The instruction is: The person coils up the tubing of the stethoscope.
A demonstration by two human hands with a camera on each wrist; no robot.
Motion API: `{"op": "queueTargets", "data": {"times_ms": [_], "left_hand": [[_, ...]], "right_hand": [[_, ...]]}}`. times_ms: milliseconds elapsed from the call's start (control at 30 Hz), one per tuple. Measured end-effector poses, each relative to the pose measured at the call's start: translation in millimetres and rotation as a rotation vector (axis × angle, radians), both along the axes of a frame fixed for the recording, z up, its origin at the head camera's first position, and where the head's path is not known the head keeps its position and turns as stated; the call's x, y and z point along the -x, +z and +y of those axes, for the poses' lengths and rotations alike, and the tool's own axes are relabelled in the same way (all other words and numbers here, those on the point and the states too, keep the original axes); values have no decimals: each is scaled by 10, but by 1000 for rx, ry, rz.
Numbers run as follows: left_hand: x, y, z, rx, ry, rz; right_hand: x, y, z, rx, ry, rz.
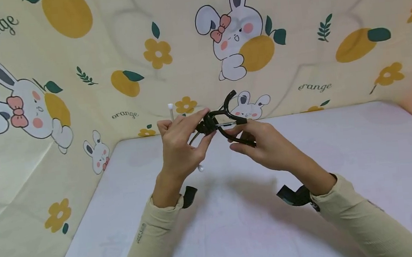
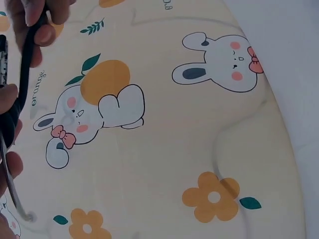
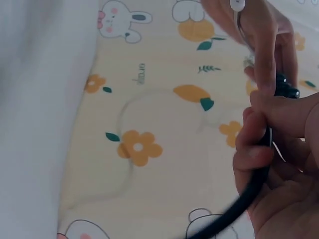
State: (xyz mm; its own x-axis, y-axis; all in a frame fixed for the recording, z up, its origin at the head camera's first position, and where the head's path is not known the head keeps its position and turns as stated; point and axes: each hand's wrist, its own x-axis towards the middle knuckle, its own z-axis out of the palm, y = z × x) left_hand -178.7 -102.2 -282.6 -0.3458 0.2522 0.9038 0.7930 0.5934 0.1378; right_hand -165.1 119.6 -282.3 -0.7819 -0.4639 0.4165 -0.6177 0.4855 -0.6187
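A stethoscope with black tubing (image 1: 230,97) is held up between both hands, its tubing bunched and wound in the middle. My left hand (image 1: 180,145) grips the wound part with thumb and fingers. Thin metal ear tubes with white tips (image 1: 170,106) stick out past this hand, one upward and one downward. My right hand (image 1: 267,144) pinches a length of the tubing; in the right wrist view a black tube (image 3: 249,191) runs down out of its fingers. A curved metal ear tube (image 2: 16,199) shows at the left edge of the left wrist view.
Below the hands lies a table with a white cover (image 1: 230,225). Behind and to the left hangs a cream cloth (image 1: 177,19) printed with rabbits, oranges and flowers. Black straps (image 1: 296,196) stand out from the cuffs of the beige sleeves (image 1: 149,237).
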Motion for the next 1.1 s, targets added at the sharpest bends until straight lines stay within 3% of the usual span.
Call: {"op": "queueTargets", "data": {"times_ms": [133, 300, 500, 633, 833, 1100], "left_hand": [[1, -7, -11, -19, 30, 41], [10, -4, -34, -59, 88, 74], [1, 55, -98, -171, 145, 81], [4, 101, -111, -181, 157, 65], [-7, 144, -152, -142, 185, 10], [2, 109, -182, -149, 191, -62]], "right_hand": [[72, -18, 13, -8, 5, -102], [128, -19, 28, -18, -10, -105], [150, -67, 13, 19, -52, -140], [119, -84, 6, 38, -73, -58], [49, -67, -35, 36, -41, 78], [-35, -64, -90, 40, 19, 225]]}}
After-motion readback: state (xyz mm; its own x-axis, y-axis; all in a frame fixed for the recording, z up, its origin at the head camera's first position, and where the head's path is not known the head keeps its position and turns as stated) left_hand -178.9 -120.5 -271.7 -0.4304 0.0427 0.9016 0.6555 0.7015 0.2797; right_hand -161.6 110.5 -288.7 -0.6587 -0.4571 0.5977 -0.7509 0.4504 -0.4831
